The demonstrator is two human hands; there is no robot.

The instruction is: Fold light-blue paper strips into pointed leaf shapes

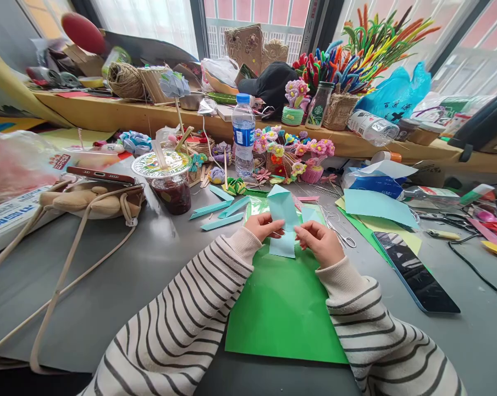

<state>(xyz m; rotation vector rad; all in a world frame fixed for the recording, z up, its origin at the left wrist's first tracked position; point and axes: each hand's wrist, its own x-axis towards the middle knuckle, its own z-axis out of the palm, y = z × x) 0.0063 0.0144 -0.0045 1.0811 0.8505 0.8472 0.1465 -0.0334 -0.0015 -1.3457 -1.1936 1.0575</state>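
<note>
A light blue paper strip (282,215), partly folded, is held up over a green sheet of paper (282,308) lying on the grey table. My left hand (264,226) pinches the strip's left edge and my right hand (320,242) pinches its right edge, fingers closed on the paper. Both arms wear striped sleeves. Several folded teal paper strips (220,212) lie just left of the hands. Scissors (338,230) rest on the table right of the strip.
A phone (415,270) lies face up at the right. A lidded drink cup (169,181), a water bottle (243,136), a beige bag (92,202) with long straps, paper sheets (378,208), crafted flowers (290,151) and a cluttered wooden shelf (120,113) surround the work area.
</note>
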